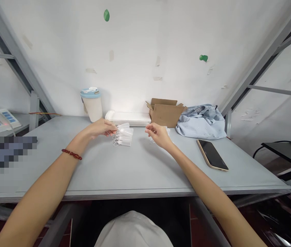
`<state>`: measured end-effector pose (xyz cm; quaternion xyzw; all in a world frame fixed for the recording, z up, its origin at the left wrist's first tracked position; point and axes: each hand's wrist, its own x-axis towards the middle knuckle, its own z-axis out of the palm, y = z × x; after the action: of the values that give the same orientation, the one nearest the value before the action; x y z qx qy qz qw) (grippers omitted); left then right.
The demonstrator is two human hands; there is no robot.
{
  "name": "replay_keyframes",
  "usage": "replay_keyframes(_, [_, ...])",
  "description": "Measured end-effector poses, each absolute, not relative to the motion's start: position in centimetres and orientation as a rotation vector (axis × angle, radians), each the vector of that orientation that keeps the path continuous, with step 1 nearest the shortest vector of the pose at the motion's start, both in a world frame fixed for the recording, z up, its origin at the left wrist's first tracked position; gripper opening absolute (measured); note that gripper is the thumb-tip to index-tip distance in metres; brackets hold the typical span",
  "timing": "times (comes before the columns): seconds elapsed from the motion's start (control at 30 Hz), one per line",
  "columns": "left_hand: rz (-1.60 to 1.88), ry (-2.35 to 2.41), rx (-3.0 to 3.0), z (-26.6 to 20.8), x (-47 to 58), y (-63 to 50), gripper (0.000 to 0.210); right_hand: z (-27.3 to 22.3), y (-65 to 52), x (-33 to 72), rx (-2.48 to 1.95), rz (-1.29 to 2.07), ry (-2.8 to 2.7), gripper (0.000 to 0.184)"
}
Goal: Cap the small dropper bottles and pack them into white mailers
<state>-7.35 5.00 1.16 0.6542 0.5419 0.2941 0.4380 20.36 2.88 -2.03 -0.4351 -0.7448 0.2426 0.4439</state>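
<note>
My left hand point(103, 129), with a red beaded bracelet on its wrist, is closed in a pinch at the upper left of a row of white tags point(124, 141). The tags lie overlapping on the grey table, their thin string loops pointing left toward my fingers. The fingertips appear to grip one tag at its loop end. To the right, my right hand point(158, 134) is held above the table with thumb and fingers drawn together; what they hold, if anything, is too small to make out. Behind and under it a few small whitish pieces point(168, 130) show, partly hidden.
At the back stand a beige cup with a blue lid point(93, 106), a white flat stack point(132, 117), an open cardboard box point(166, 115) and a light blue cloth bundle point(202, 125). A phone point(213, 155) lies at right. The table's front edge point(130, 193) is near my body.
</note>
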Motion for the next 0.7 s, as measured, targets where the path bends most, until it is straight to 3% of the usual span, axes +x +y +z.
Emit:
replay_keyframes(0.4, [0.535,1.403,1.545,-0.3,-7.7,6.2,0.023,-1.8,3.7,21.5,-1.123,0.354,-1.996,0.010])
replay_keyframes(0.7, [0.627,1.509,1.533,0.2,-7.8,6.0,0.023,-1.0,4.2,23.1,-1.329,0.135,-2.189,0.015])
